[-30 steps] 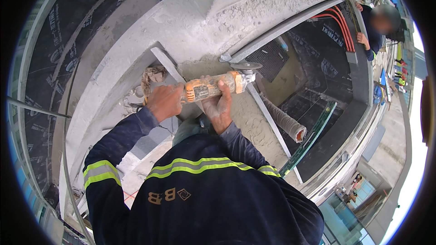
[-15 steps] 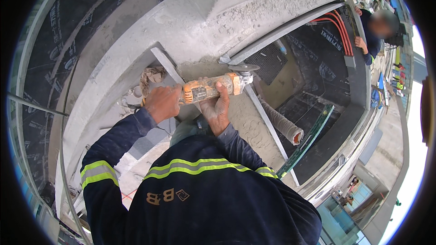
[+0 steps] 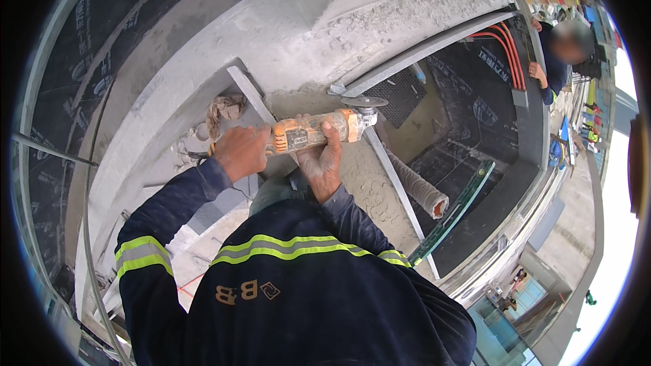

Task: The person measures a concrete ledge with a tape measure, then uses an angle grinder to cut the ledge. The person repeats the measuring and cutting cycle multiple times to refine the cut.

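We hold the angle grinder (image 3: 312,131) crosswise in front of us: left hand (image 3: 242,152) fingers closed round its rear, right hand (image 3: 321,165) fingers cradling its body, presumably balancing its weight.

Rear end of angle grinder (image 3: 315,131) hidden under left hand (image 3: 241,154). Fingers of right hand (image 3: 321,168) mostly hidden behind grinder. Navy jacket (image 3: 305,325) cut off by lower edge; wearer's legs (image 3: 271,195) mostly hidden under it. Lower end of green level (image 3: 457,209) hidden behind jacket. Face of 1 co-worker (image 3: 555,76) blurred. Distant people (image 3: 593,137) too small to make out.
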A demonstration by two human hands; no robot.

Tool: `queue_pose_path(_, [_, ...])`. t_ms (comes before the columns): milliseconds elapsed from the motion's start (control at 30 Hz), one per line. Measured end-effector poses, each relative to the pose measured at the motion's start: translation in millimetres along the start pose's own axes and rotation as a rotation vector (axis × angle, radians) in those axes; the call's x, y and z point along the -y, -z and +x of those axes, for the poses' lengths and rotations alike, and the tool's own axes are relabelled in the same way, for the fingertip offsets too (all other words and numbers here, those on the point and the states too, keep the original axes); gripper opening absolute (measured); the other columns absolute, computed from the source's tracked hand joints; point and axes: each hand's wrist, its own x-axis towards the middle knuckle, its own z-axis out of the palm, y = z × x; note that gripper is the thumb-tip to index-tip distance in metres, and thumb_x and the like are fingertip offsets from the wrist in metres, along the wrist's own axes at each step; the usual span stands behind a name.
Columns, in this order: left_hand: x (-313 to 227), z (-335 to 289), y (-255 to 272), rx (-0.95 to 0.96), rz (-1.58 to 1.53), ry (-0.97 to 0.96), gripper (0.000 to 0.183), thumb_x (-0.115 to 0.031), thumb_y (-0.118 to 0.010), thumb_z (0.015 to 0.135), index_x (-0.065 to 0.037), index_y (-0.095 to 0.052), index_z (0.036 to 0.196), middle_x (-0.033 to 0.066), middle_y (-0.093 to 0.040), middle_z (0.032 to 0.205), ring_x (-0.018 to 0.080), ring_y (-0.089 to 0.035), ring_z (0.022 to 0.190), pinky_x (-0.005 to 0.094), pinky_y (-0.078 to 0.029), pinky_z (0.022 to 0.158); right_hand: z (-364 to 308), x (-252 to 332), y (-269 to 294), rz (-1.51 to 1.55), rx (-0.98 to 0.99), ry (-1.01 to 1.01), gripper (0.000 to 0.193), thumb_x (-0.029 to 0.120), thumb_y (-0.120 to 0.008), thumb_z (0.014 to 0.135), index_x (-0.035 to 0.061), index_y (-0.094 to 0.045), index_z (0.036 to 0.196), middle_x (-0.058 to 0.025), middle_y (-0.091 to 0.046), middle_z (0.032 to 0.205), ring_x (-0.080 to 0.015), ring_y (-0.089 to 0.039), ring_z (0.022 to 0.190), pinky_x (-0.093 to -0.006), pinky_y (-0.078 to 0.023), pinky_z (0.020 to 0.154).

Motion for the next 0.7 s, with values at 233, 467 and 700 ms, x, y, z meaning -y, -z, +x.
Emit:
queue_pose_path(233, [-0.7,-3.3,2.5,-0.009,-0.011,-0.009,0.029,-0.014,-0.06,0.08,-0.002,-0.061,0.106,0.0211,-0.07,0.086,0.0396,-0.069,0.08,0.0485,-0.054,0.07,1.3,-1.7,4.6,-0.054,0.011,0.006,0.058,0.02,-0.074,0.085,0.0034,-0.045,0.132,-0.0169,-0.055,0.13,-0.0353,-0.052,0.127,-0.0637,-0.038,0.111])
queue_pose_path(467, [-0.9,-8.4,3.4,-0.037,0.013,-0.014,0.032,-0.013,-0.061,0.08,0.0,-0.061,0.109,0.0199,-0.07,0.083,0.0384,-0.07,0.078,0.0474,-0.054,0.07,5.1,-2.4,9.9,-0.067,0.022,-0.013,0.056,0.022,-0.075,0.084,0.0016,-0.047,0.129,-0.0157,-0.056,0.128,-0.0345,-0.051,0.128,-0.0612,-0.038,0.112])
queue_pose_path(700, [3.9,-9.1,-2.8,-0.061,-0.021,-0.01,0.034,-0.011,-0.06,0.077,-0.001,-0.061,0.108,0.0207,-0.07,0.079,0.0396,-0.07,0.076,0.0504,-0.053,0.067,4.2,-7.1,10.1,-0.092,0.044,0.021,0.056,0.021,-0.075,0.083,0.0016,-0.049,0.128,-0.0154,-0.056,0.126,-0.0345,-0.052,0.128,-0.0614,-0.039,0.112])
